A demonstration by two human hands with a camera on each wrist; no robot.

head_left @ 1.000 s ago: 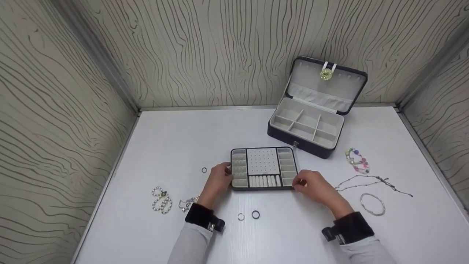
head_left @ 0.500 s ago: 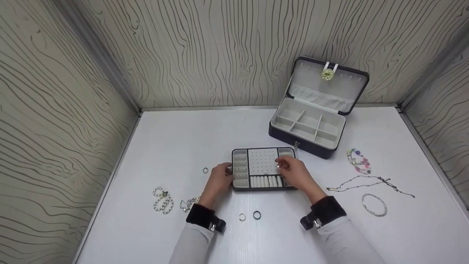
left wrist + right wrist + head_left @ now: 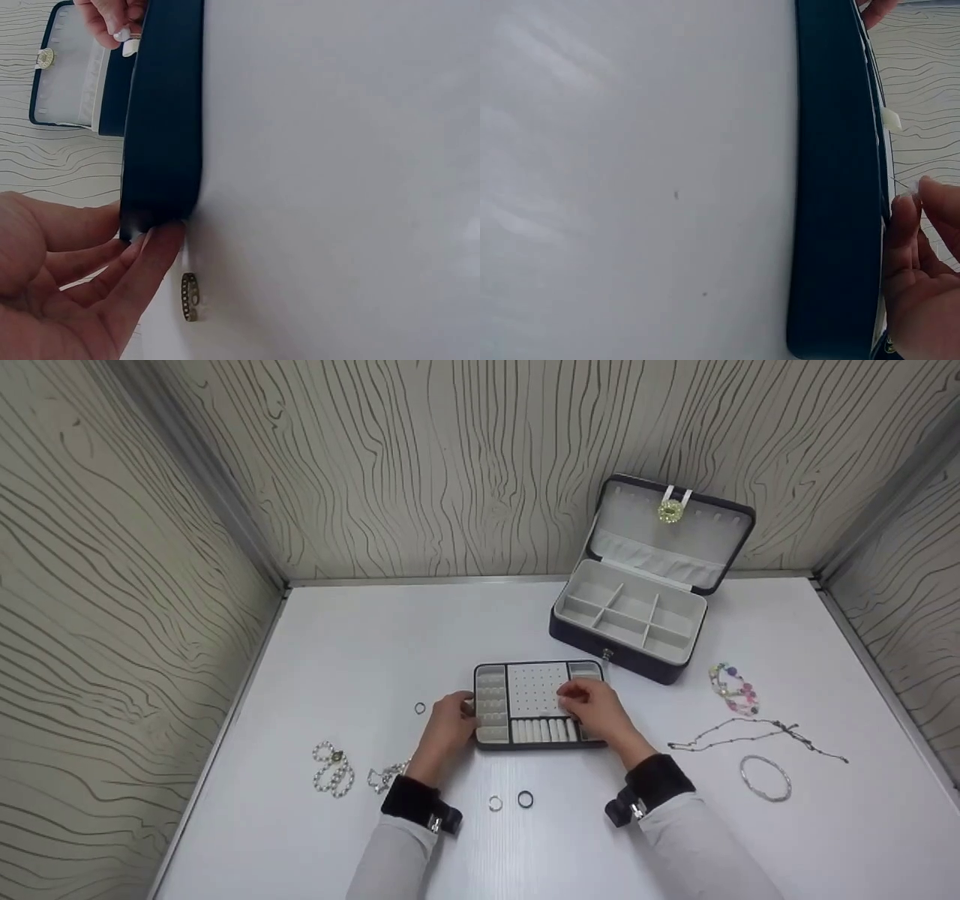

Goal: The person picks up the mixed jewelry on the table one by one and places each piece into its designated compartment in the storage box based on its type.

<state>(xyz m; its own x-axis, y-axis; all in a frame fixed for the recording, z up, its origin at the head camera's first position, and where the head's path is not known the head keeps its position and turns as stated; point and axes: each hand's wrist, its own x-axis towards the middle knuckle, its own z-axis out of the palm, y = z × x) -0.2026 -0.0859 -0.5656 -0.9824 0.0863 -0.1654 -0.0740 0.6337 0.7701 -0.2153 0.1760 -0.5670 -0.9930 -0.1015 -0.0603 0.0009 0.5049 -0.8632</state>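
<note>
The right hand [image 3: 596, 712] has moved inward, from the tray's [image 3: 540, 746] right corner to its perforated panel [image 3: 534, 690]. On the white table [image 3: 390, 645] an open box [image 3: 637, 661] stands behind the tray, whose long axis runs left to right — well inside the table's edges. The left hand [image 3: 450, 720] grips the tray's left end with curled fingers; the right pinches a small stud [image 3: 913, 189], pin slanting down.

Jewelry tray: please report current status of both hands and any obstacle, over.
Left hand grips jewelry tray at left end. Right hand pinches small pinned piece over perforated panel. Tray flat on table, no obstacle seen.
</note>
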